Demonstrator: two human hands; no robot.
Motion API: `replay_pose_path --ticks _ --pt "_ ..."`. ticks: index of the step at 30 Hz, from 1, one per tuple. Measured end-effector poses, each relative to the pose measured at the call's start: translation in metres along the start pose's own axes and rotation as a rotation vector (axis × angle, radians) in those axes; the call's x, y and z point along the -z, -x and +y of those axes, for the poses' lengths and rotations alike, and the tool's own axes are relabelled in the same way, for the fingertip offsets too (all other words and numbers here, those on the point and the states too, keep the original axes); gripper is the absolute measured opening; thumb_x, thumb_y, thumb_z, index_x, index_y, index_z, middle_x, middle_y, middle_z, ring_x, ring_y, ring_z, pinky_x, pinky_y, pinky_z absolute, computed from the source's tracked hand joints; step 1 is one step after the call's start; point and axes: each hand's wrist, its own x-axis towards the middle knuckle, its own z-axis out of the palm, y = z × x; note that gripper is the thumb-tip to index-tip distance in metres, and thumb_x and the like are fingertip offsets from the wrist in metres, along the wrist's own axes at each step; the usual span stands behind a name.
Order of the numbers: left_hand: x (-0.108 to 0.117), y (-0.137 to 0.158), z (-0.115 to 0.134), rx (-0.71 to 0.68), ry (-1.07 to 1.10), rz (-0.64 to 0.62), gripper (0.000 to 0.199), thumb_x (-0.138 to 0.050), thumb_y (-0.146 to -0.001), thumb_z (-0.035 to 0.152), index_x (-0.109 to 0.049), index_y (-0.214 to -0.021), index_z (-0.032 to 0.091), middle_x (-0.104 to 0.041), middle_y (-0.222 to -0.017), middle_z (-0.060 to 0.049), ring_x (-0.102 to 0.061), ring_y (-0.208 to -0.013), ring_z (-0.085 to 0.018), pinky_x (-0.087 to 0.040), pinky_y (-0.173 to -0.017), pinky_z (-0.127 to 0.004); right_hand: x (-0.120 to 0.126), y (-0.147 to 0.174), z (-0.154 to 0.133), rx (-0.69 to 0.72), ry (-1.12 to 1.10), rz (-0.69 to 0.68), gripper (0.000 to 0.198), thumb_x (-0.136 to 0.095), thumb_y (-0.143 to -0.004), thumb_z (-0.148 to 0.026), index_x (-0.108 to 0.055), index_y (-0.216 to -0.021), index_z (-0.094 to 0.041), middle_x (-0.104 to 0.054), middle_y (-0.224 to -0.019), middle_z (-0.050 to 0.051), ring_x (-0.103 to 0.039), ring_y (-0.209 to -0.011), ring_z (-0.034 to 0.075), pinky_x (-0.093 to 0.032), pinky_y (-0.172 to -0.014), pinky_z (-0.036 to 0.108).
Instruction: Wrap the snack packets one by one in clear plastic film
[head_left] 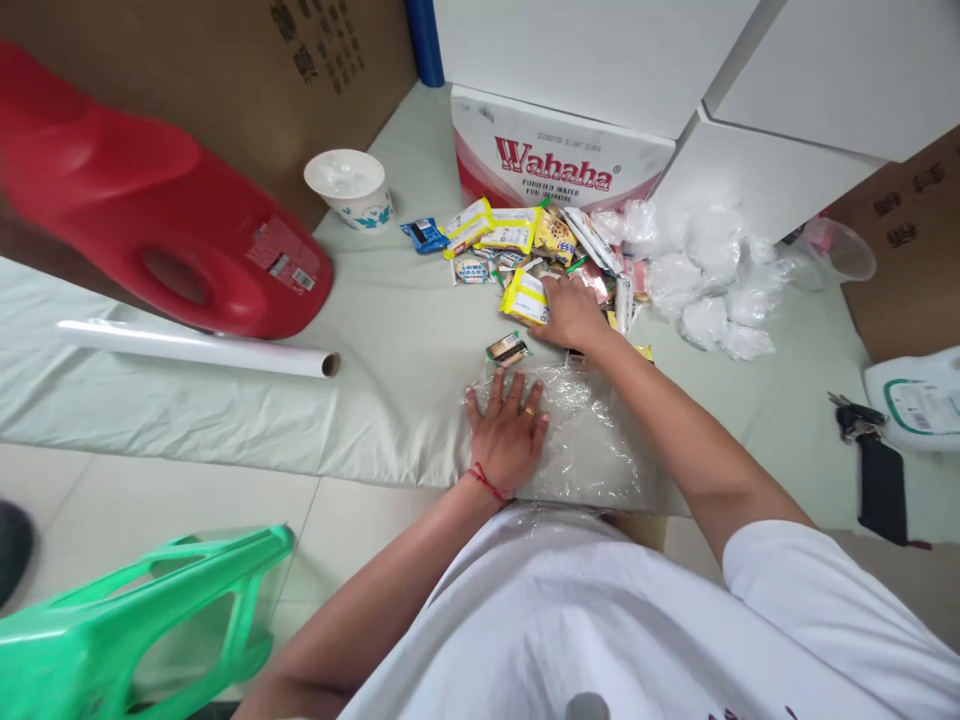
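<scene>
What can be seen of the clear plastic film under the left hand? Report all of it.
The clear, colourless plastic film looks thin, soft and shiny, with crinkles and bright glints; no print can be made out on it. It lies spread at the front edge of the table covered in pale green cloth, on the near side of a heap of small, multicoloured wrapped packets. The bare left hand rests palm down on its left part. Whether it is a sheet or a bag is unclear.

Cartons, jugs and a cloth-covered table suggest some storeroom or workroom.
</scene>
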Motion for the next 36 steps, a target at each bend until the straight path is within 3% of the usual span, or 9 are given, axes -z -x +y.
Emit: replay_pose_path --ticks 4,7,10,16,19,21,26,30,36 --pt "0.002 -0.007 -0.005 0.009 0.039 -0.028 0.056 -0.029 -0.108 0.042 -0.045 -0.160 0.027 -0.042 -0.168 -0.009 -0.023 -0.162 -0.035 -0.013 -0.126 -0.075 0.031 0.028 0.012 -0.014 -0.071 0.033 0.078 -0.086 -0.073 -0.047 -0.057 -0.137 -0.013 -0.065 -0.130 0.021 -0.055 -0.122 0.043 -0.046 -0.102 0.054" --pt "0.004 -0.016 -0.010 0.013 0.077 -0.032 0.057 -0.029 -0.108 0.037 -0.039 -0.162 0.026 -0.040 -0.169 -0.008 -0.023 -0.162 -0.033 -0.011 -0.128 -0.073 0.062 0.077 0.026 0.117 -0.239 0.086 0.083 -0.085 -0.074 -0.050 -0.054 -0.144 -0.018 -0.065 -0.132 0.016 -0.057 -0.119 0.039 -0.048 -0.100 0.051" --pt "0.003 -0.024 -0.014 0.022 0.135 -0.043 0.059 -0.030 -0.106 0.031 -0.033 -0.165 0.026 -0.041 -0.168 -0.009 -0.025 -0.162 -0.031 -0.011 -0.129 -0.070 0.076 0.123 0.028 0.283 -0.415 -0.097 0.087 -0.087 -0.072 -0.050 -0.053 -0.146 -0.021 -0.066 -0.130 0.012 -0.062 -0.114 0.034 -0.050 -0.098 0.045" --pt "-0.004 -0.031 -0.034 -0.001 0.343 0.011 0.067 -0.037 -0.100 0.024 -0.028 -0.166 0.022 -0.041 -0.168 -0.012 -0.029 -0.160 -0.031 -0.009 -0.132 -0.063 0.029 0.139 -0.001 0.276 -0.412 -0.276 0.072 -0.086 -0.073 -0.039 -0.060 -0.136 -0.015 -0.069 -0.121 0.012 -0.061 -0.109 0.032 -0.047 -0.095 0.040" --pt "-0.004 -0.030 -0.050 0.006 0.571 0.105 0.068 -0.032 -0.102 0.024 -0.018 -0.169 0.025 -0.040 -0.169 -0.009 -0.035 -0.158 -0.023 -0.018 -0.133 -0.052 0.005 0.139 -0.001 0.227 -0.220 -0.270 0.076 -0.084 -0.076 -0.037 -0.056 -0.142 -0.012 -0.066 -0.125 0.017 -0.057 -0.114 0.035 -0.045 -0.097 0.042" --pt "-0.002 -0.028 -0.057 0.000 0.631 0.133 0.066 -0.029 -0.102 0.021 -0.024 -0.167 0.025 -0.041 -0.169 -0.006 -0.037 -0.157 -0.020 -0.023 -0.133 -0.046 -0.003 0.143 0.005 0.196 -0.080 -0.239 0.079 -0.083 -0.078 -0.035 -0.052 -0.147 -0.011 -0.063 -0.130 0.020 -0.053 -0.119 0.037 -0.043 -0.100 0.045" --pt "0.006 -0.019 -0.049 0.001 0.258 0.016 0.060 -0.037 -0.095 0.014 -0.054 -0.152 0.022 -0.053 -0.160 -0.009 -0.035 -0.158 -0.031 -0.010 -0.132 -0.066 0.002 0.149 0.021 0.122 0.077 -0.275 0.077 -0.082 -0.080 -0.035 -0.051 -0.146 -0.013 -0.061 -0.133 0.019 -0.052 -0.119 0.037 -0.043 -0.097 0.044" --pt "0.009 -0.012 -0.038 0.035 0.029 0.031 0.057 -0.034 -0.103 0.023 -0.046 -0.158 0.024 -0.043 -0.167 -0.011 -0.032 -0.159 -0.035 0.004 -0.125 -0.077 0.014 0.147 0.019 0.121 0.076 -0.281 0.073 -0.083 -0.080 -0.035 -0.054 -0.142 -0.012 -0.063 -0.129 0.019 -0.053 -0.114 0.036 -0.044 -0.094 0.044" --pt "0.011 -0.013 -0.046 0.038 0.082 0.021 0.058 -0.027 -0.105 0.028 -0.039 -0.162 0.026 -0.043 -0.166 -0.010 -0.037 -0.157 -0.030 -0.006 -0.128 -0.071 0.022 0.144 -0.012 0.245 -0.011 -0.189 0.074 -0.083 -0.081 -0.038 -0.052 -0.144 -0.015 -0.065 -0.122 0.018 -0.053 -0.111 0.037 -0.044 -0.094 0.046"
